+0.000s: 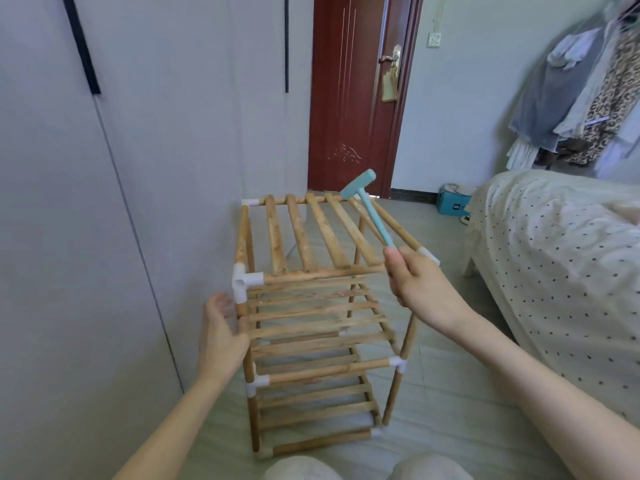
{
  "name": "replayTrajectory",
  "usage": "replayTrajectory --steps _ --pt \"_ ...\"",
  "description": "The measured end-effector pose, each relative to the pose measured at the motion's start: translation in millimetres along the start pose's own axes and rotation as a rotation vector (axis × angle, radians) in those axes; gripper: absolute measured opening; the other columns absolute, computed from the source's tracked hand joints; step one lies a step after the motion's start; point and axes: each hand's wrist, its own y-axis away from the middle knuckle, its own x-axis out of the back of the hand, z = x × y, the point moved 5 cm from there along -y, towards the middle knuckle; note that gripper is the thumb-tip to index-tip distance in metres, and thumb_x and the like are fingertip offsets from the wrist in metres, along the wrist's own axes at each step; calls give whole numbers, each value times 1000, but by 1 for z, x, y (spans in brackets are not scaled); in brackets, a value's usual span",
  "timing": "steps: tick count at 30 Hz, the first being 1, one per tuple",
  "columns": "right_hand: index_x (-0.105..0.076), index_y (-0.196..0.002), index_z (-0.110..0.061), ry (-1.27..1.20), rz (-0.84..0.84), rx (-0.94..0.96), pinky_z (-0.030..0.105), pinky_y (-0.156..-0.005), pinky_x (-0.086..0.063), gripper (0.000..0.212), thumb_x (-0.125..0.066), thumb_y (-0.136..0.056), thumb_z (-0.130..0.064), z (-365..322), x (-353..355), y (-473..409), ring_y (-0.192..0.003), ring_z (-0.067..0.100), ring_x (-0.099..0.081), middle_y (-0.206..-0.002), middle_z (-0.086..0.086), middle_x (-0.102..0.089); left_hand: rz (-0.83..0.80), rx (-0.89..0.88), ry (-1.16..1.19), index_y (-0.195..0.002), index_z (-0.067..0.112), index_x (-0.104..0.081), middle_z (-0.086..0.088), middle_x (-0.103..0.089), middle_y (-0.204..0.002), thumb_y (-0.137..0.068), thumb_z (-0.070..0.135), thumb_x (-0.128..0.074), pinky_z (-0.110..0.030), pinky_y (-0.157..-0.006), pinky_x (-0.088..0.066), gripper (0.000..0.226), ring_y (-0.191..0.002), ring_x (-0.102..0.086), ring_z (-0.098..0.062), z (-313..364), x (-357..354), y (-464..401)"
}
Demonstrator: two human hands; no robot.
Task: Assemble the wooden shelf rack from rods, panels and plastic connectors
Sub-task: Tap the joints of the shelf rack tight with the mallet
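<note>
The tiled floor (446, 403) bears the wooden rack (311, 306); a teal box (453, 202) beyond.

A three-tier wooden rack (311, 306) stands upright on the floor, slatted shelves joined by white plastic connectors (242, 282).

One wooden rack (322, 306) with three shelves; one little blue hammer (367, 206); two hands, the left hand (221, 334) and the right hand (419, 289); one red door (349, 98); one bed (554, 254).
</note>
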Motion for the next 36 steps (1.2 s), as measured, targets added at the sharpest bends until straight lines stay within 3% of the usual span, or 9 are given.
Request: replayTrajectory --steps 3,9,14,19,23,27,29,32,36 --pt "-48 -66 -18 170 109 -91 17 -46 -32 38 -36 -100 -31 32 40 12 -46 6 -41 -56 -2 -45 255 -259 -241 -122 6 -44 -14 -45 -118 -80 1 -60 -46 -93 -39 45 -113 -42 -30 40 2 17" --pt "-53 -70 -17 453 -18 -228 26 -49 -32 39 -35 -100 -33 58 106 13 -52 13 -44 -61 0 -50 99 -744 -667 -131 10 -47 -18 -39 -141 -91 21 -48 -58 -110 -13 42 -135 -27 -36 137 -67 24" --pt "-44 -80 -10 224 672 -49 36 -57 -36 33 -30 -101 -30 52 162 24 -59 25 -46 -64 5 -49 -265 -640 -909 -148 37 -13 4 -9 -158 -96 48 -9 -51 -114 5 53 -146 -4 -18 119 -122 13" --pt "-52 -82 -7 399 116 -423 36 -74 -43 39 -30 -102 -33 120 106 35 -86 35 -57 -89 21 -60 -198 -685 -954 -145 38 -24 4 -18 -156 -94 51 -15 -51 -113 1 53 -141 -23 -17 116 -124 16" --pt "-41 -75 -18 204 690 -129 34 -61 -35 34 -27 -101 -34 87 150 24 -63 27 -46 -64 3 -49 -166 -701 -957 -143 35 -30 2 -21 -155 -95 50 -24 -53 -112 -3 51 -140 -24 -18 118 -126 21" --pt "-49 -91 -15 500 -14 -448 31 -69 -39 34 -25 -102 -37 118 80 34 -75 26 -52 -91 12 -61 -174 -691 -951 -144 35 -28 2 -17 -157 -95 50 -26 -53 -112 -2 52 -142 -20 -17 120 -125 22" --pt "-48 -83 -14 388 126 -426 34 -69 -42 36 -27 -101 -38 114 103 18 -80 32 -58 -84 12 -58 -160 -699 -961 -144 35 -28 2 -18 -157 -95 50 -27 -52 -113 -2 51 -142 -20 -16 120 -124 22" --pt "-46 -86 -9 296 639 -219 37 -60 -38 35 -27 -101 -35 91 130 18 -69 35 -55 -69 10 -54 -151 -702 -944 -143 35 -29 2 -18 -157 -95 50 -28 -52 -113 -2 51 -142 -21 -16 121 -124 24" --pt "-51 -97 -10 401 40 -538 33 -70 -43 32 -30 -101 -34 125 81 28 -77 28 -55 -99 16 -63 -144 -711 -927 -143 34 -31 2 -19 -156 -94 50 -32 -52 -112 -3 51 -142 -21 -16 120 -122 24"
